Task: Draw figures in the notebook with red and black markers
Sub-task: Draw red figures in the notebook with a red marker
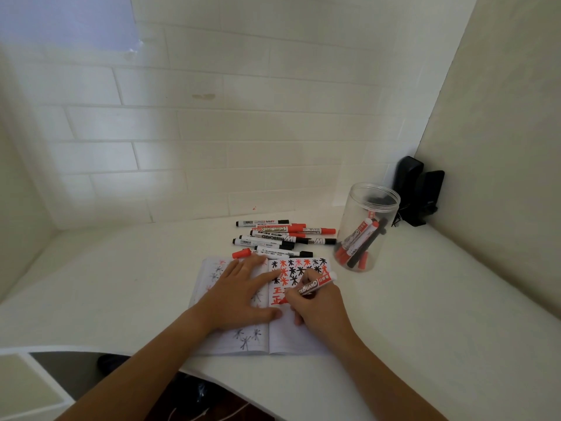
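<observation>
Nearest to us, our two forearms reach forward over the curved front edge of the white tabletop (121, 287) onto an open notebook (291, 338) that lies flat just past that edge. Our left hand (243, 296) rests flat on the left page with fingers spread and straight, the fingertips reaching across the centre fold onto the right page. Our right hand (315, 308) has its fingers curled round a red marker (315, 284), the barrel tilted up to the right and the tip down on the right page beside red block characters; the tip itself is hidden by the fingers. Above those characters the right page carries rows of red and black star-like figures, and the left page shows fainter stars of the same kind. Just beyond the notebook's top edge lies a loose pile of markers (282, 238), red-capped and black-capped, lying roughly side by side, the nearest touching the notebook. To the right of the pile stands a clear plastic jar (368, 226), upright and open, with several red and black markers leaning inside. Farther back, in the corner against the tiled wall, sit two black speakers (419, 189).
</observation>
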Motion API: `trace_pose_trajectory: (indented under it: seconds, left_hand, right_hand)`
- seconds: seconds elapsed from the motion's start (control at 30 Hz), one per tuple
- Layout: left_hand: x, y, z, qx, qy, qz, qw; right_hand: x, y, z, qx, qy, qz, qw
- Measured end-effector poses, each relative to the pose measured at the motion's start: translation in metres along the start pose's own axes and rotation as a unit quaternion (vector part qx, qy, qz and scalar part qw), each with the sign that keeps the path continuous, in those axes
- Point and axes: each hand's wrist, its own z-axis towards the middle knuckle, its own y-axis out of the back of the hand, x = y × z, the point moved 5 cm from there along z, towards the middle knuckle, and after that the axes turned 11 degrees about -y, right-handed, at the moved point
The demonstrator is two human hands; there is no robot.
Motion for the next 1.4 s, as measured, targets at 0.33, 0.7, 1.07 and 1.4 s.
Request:
trace_pose_trajectory:
  seconds: [0.33, 0.7, 1.07, 1.4]
  left_hand:
    - [-0.002, 0.003, -0.001, -0.017, 0.011, -0.013, 1.0]
    - [0.014, 0.029, 0.007, -0.26, 0.077, -0.025, 0.962]
    - [0.042, 0.02, 0.013, -0.265, 0.15, 0.003, 0.952]
    - [-0.005, 0.023, 0.0, -0.259, 0.037, -0.031, 0.965]
  right_hand:
    - [-0.003, 0.009, 0.002, -0.027, -0.035, 0.049, 0.998]
    - [-0.009, 0.006, 0.011, 0.0, -0.054, 0.077, 0.996]
    - [-0.003, 0.007, 0.012, 0.022, -0.025, 0.098, 0.995]
    - [0.005, 0.011, 0.007, 0.035, -0.002, 0.153, 0.988]
